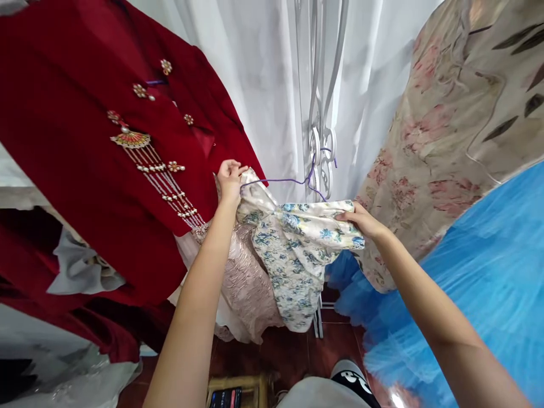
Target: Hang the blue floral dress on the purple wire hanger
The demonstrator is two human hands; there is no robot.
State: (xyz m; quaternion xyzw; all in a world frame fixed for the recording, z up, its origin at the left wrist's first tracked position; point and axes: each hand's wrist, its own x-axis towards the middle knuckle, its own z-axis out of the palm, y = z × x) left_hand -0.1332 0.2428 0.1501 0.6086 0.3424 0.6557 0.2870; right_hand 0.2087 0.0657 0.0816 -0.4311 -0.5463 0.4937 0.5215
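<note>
A cream dress (293,266) with blue flowers spreads out in front of me, partly on a thin purple hanger (284,180). My left hand (230,177) pinches the dress's left shoulder, close to the hanger's left end. On the other side, my right hand (361,220) grips the right sleeve, thumb on top of the cloth; its other fingers are mostly hidden. The hanger's hook is up beside white hooks on a metal stand (317,102); whether it is hooked there I cannot tell.
A red jacket (127,141) with beaded ornaments hangs at left, a pink lace dress (249,277) beside it. To the right are a floral beige dress (425,147) and blue tulle (480,272). Below, a phone (226,398) lies on a wooden stool (255,391).
</note>
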